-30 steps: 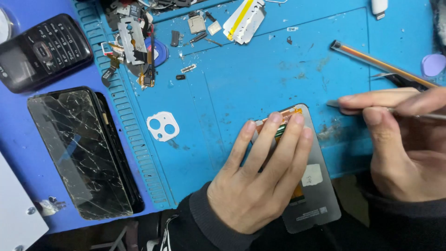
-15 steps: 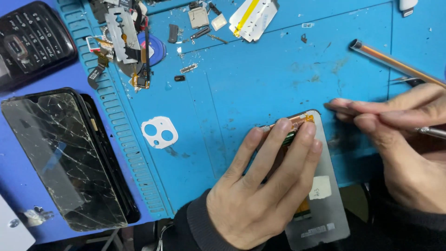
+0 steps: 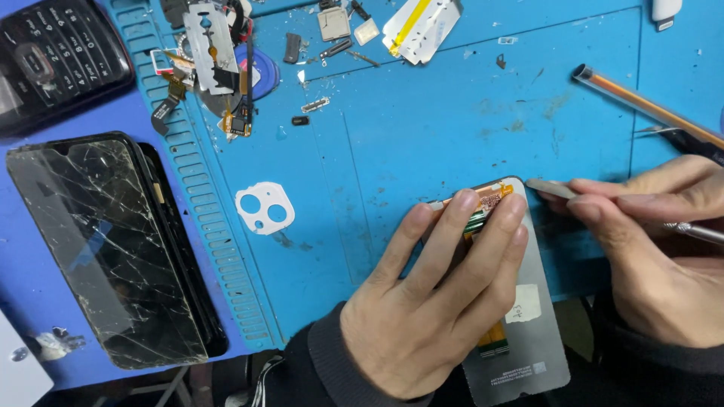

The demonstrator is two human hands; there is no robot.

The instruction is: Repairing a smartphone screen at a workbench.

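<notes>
Left of the blue mat [image 3: 422, 113] lies a cracked phone [image 3: 105, 249]. On the mat's near edge, the left hand [image 3: 430, 301] presses flat, fingers spread, on a grey display panel [image 3: 528, 316]. Right of it, the right hand [image 3: 664, 256] pinches a metal pry tool [image 3: 550, 188], tip seemingly touching the panel's top corner. A slip there might tear the orange flex ribbon [image 3: 490, 200].
</notes>
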